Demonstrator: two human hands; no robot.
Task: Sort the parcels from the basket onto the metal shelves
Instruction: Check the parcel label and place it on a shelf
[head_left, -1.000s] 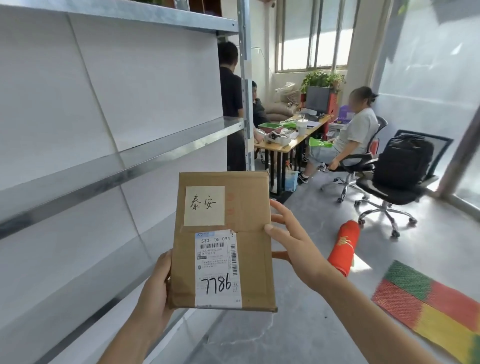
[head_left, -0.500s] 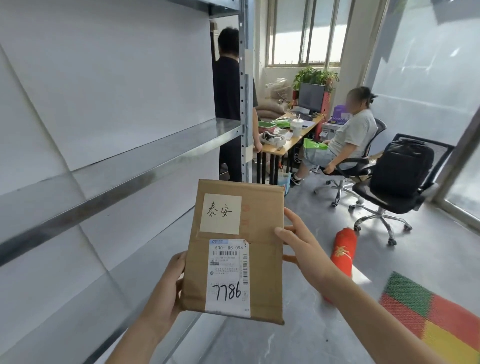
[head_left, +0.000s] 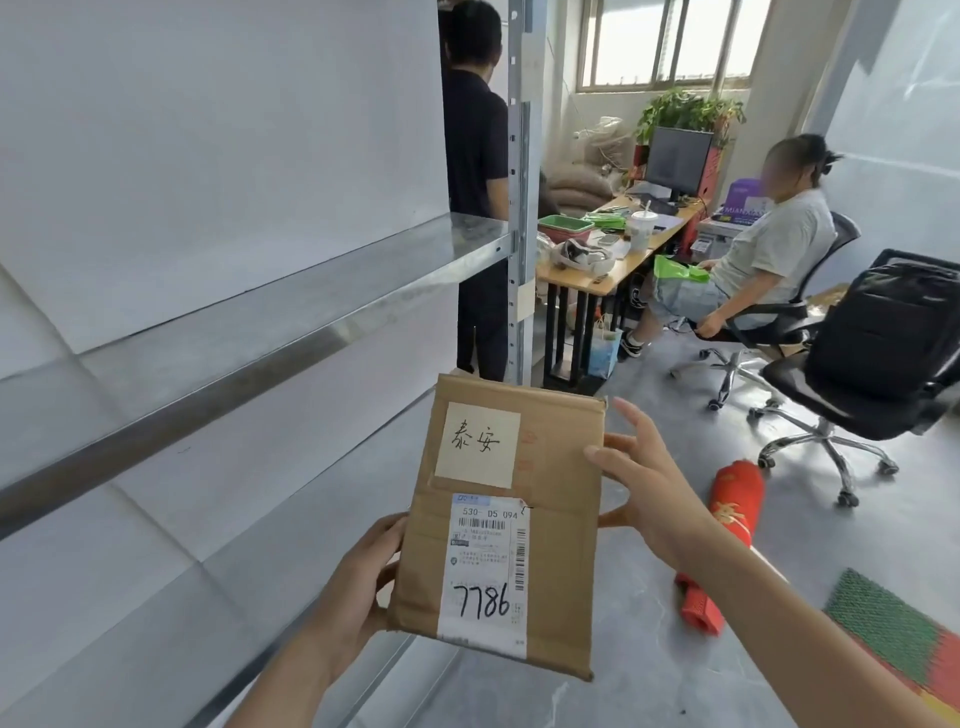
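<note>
Gripping parcel (head_left: 498, 525) in left hand (head_left: 363, 577), steadying it with loose, straight-fingered right hand (head_left: 649, 499), just right of shelf (head_left: 260, 332). Could drop if let go before resting on shelf.

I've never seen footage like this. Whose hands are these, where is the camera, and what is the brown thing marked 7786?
No machine here: a person wears a wide-angle camera on the head, so this one head view looks forward and down at their own hands. The left hand grips the left edge of a flat brown cardboard parcel; the right hand steadies its right edge with straight fingers. The parcel bears a handwritten note and a shipping label marked 7786. On the left stand metal shelves, where parcels get sorted. Behind, a red roll lies on the floor, a black backpack sits on an office chair, and a seated person sits by a desk.
</note>
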